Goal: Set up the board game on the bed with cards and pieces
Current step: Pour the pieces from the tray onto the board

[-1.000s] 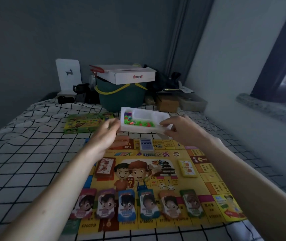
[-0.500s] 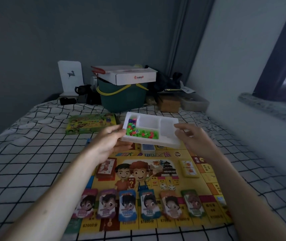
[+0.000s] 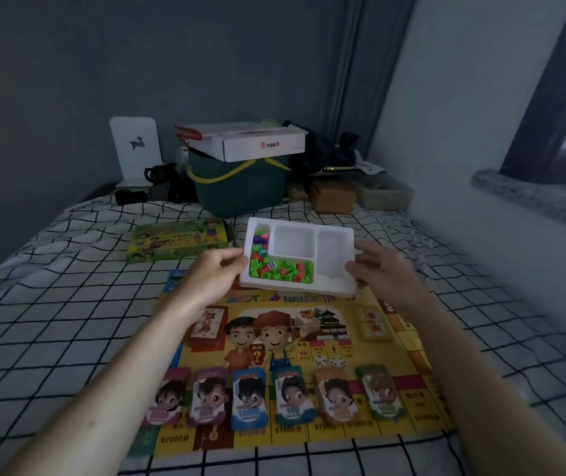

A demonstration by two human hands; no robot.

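Tray: we hold the white tray (image 3: 333, 240) in the air over the far edge of the game board (image 3: 408, 341), tilted toward us, one hand on each short side.
Left hand: our left hand (image 3: 214, 278) grips the tray's left edge, thumb on top of the rim, fingers curled beneath it.
Right hand: our right hand (image 3: 383, 274) pinches the tray's right edge, thumb on the rim, fingers under it.
Tray contents: green and red pieces (image 3: 283, 271) with a white die (image 3: 272, 265) fill the near-left compartment; purple and green bits sit in the narrow left one; the two larger compartments show bare white.
Board: it lies flat on the checked bedsheet (image 3: 51, 321), its near edge just short of the bed's near edge.
Cards: six money stacks (image 3: 274, 396) line the board's near side; a red deck (image 3: 207, 324) sits at left, a yellow deck (image 3: 372, 321) at right, two dice (image 3: 329, 361) between.
Open room: bare sheet stretches left of the board and, more narrowly, to its right up to the wall.
Far edge: the green game box (image 3: 175, 240) lies beyond the board at left; a dark green basket (image 3: 240, 190) with a white carton (image 3: 257, 142) on top stands at the head of the bed.
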